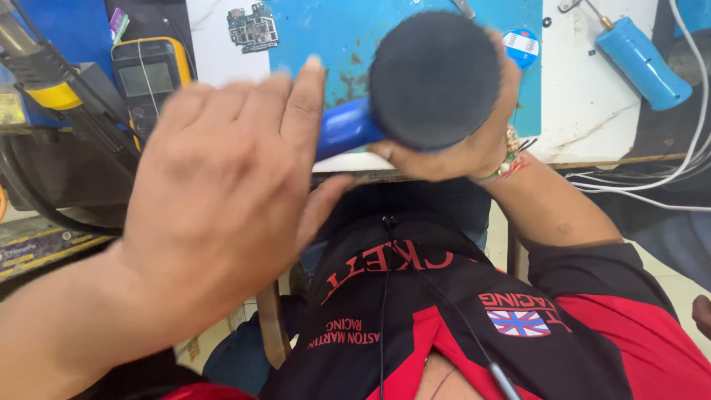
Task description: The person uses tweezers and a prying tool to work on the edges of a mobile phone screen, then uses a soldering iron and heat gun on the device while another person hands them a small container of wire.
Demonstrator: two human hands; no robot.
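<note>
Head view, looking down over a workbench edge. Right hand (474,144) wrapped from below around a blue cylindrical tool (348,126) capped with a wide black round pad (433,78), fingers curled shut on the body just behind the pad, thumb side hidden under it. Pad face turned up toward the camera; long axis of the tool running left and slightly down from the pad, its blue barrel pointing straight at the left hand (222,200). Left hand raised in the foreground, blurred, palm away from the camera, fingers spread flat and empty, fingertips just beside the barrel's free end; contact impossible to confirm through the blur. Right hand thus the holder, left hand the nearer one to the exposed blue end.

Beyond the hands, a turquoise work mat (341,30) on a white marbled tabletop (585,96), a small bare circuit board (253,28) at the mat's left corner. Yellow multimeter (148,78) well apart on the left, beside a soldering handle with yellow collar (41,74). Second blue cylinder tool (643,63) lying at upper right, white cables (666,174) trailing off the bench edge.
</note>
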